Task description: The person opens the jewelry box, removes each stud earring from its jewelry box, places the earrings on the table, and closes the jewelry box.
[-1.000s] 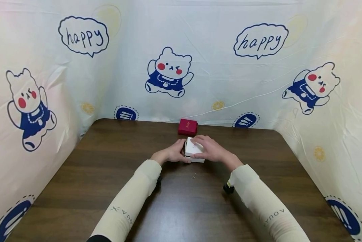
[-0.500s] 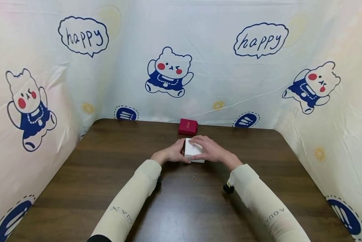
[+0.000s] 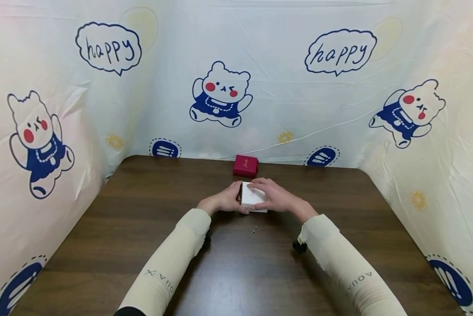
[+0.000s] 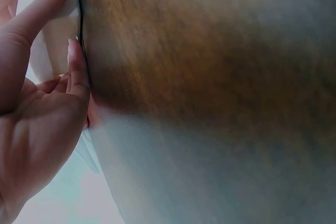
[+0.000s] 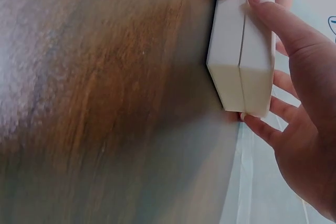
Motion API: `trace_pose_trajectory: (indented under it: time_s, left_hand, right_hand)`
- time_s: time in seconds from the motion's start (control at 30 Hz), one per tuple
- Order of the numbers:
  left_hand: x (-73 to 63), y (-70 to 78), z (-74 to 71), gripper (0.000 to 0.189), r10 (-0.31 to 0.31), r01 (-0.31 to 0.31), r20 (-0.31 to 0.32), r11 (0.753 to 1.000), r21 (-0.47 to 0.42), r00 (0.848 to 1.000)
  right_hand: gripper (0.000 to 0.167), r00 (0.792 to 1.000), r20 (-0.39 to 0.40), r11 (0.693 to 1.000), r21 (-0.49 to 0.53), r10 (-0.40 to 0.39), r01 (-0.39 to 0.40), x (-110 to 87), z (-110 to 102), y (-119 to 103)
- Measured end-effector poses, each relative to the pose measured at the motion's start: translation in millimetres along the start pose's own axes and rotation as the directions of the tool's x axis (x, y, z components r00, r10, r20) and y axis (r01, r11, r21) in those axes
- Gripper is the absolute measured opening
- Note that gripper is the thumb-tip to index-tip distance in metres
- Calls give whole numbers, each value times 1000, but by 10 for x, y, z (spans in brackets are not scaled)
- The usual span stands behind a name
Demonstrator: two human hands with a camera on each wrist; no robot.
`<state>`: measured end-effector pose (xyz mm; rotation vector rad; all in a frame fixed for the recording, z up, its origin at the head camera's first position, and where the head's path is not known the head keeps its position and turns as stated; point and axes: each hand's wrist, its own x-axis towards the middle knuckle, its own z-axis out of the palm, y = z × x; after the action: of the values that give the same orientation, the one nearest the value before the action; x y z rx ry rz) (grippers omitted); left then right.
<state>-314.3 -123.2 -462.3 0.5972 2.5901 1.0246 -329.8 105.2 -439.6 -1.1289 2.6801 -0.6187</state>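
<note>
A small white box (image 5: 228, 38) sits between both hands on the table. Its lid (image 3: 251, 197) meets the base along a thin seam, seen in the right wrist view. My left hand (image 3: 229, 199) grips the lower part from the left, thumb on the near side and fingers behind. From the right, my right hand (image 3: 277, 196) holds the lid, its thumb on the near wall near the seam; some of its fingers lie across the top and far side. What the box contains is hidden. Two tiny metallic pieces (image 3: 254, 229) lie in front of it, too small to identify.
Just behind the white box stands a red box (image 3: 246, 165) with gold lettering, near the far edge of the brown wooden table (image 3: 149, 245). A printed white curtain (image 3: 268, 70) surrounds the table's back and sides.
The white lid has gone down over the base and straightened, so the gap at its left edge has closed. Both hands stay in nearly the same place. The tiny pieces and red box are unmoved.
</note>
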Motion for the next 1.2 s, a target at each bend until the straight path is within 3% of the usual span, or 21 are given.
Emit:
trace_pose_trajectory:
  time_s: [0.37,1.2]
  left_hand:
    - [0,-3,4,98,10,-10,-6,1000,11,1000]
    - [-8,-5,17,108,-30,30,1,999,44,1000]
  right_hand:
    - [72,1000,12,1000,24,10,-10,-1,14,57]
    - [72,999,38,1000,10,29,-29,2,61,74]
